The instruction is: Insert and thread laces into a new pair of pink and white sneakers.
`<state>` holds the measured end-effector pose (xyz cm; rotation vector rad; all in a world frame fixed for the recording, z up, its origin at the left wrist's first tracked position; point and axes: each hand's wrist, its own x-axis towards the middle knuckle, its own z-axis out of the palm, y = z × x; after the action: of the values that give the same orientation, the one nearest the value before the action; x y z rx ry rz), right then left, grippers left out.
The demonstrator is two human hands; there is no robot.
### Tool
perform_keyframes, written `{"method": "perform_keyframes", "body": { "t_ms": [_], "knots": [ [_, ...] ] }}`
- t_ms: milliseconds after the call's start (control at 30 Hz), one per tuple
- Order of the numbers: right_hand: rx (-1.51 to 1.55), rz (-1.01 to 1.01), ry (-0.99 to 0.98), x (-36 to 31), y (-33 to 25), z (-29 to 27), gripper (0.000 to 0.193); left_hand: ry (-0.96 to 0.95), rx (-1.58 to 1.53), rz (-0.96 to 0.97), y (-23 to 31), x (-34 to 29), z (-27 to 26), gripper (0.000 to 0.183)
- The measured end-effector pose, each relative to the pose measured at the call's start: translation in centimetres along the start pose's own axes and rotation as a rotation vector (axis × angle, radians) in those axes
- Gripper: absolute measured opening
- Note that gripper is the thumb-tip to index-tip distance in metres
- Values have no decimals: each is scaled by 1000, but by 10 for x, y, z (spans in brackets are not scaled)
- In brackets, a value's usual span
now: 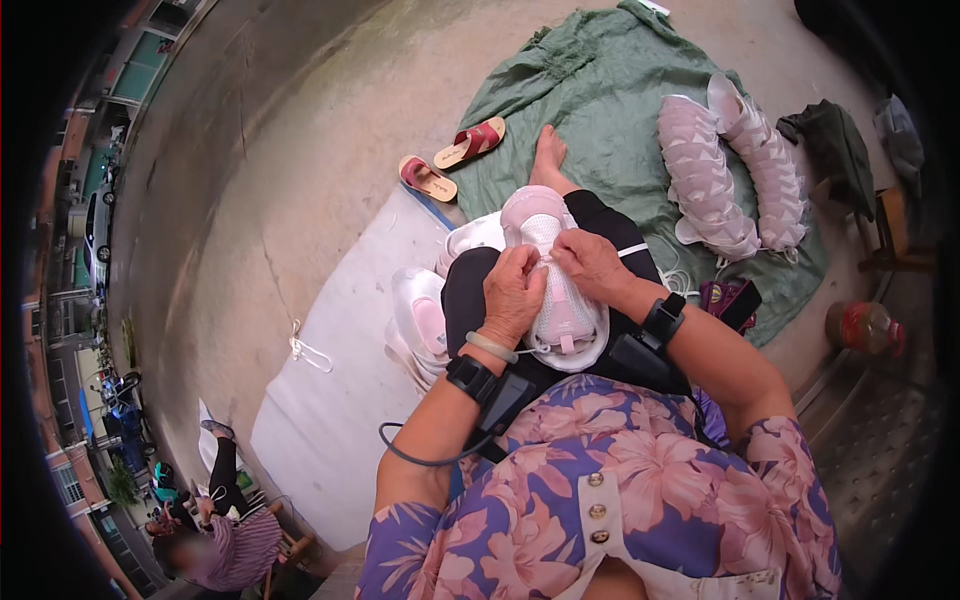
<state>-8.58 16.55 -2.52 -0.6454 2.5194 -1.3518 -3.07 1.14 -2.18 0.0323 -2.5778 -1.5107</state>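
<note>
your left hand (513, 297) and right hand (592, 265) close together, backs upward, forearms (432, 425) converging from below, each grip pinching white lace (545, 261), pink-and-white shoe (563, 308) mid-frame

Purple-blue short-slv blouse (680, 490) w/ pink floral print, cream placket (613, 524), round btns (597, 511); blk trousers (596, 217); blk wrist straps (472, 378), both arms; pale bangle (491, 347) + dk grey cable (424, 461), L arm.
</note>
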Motion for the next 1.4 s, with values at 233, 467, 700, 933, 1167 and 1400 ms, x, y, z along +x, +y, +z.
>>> {"method": "perform_keyframes", "body": {
  "t_ms": [233, 467, 700, 933, 1167, 1400],
  "knots": [
    [77, 102, -61, -2, 0, -8, 11, -38, 70, 49, 5, 2, -4, 19],
    [24, 122, -88, 10, 4, 3, 9, -5, 127, 131, 4, 1, -3, 15],
    [47, 150, -194, 16, 3, -5, 10, -5, 131, 105, 1, 11, 4, 8],
    [246, 217, -272, 10, 0, -23, 14, 55, 147, 78, -14, 14, 2, 11],
    [-136, -95, -44, -18, 28, -38, 31, 309, -350, -504, -28, -13, -125, 13],
    [-333, -246, 72, -22, 19, -29, 30, 66, 709, -303, -73, -54, -182, 12]
  ]
}}
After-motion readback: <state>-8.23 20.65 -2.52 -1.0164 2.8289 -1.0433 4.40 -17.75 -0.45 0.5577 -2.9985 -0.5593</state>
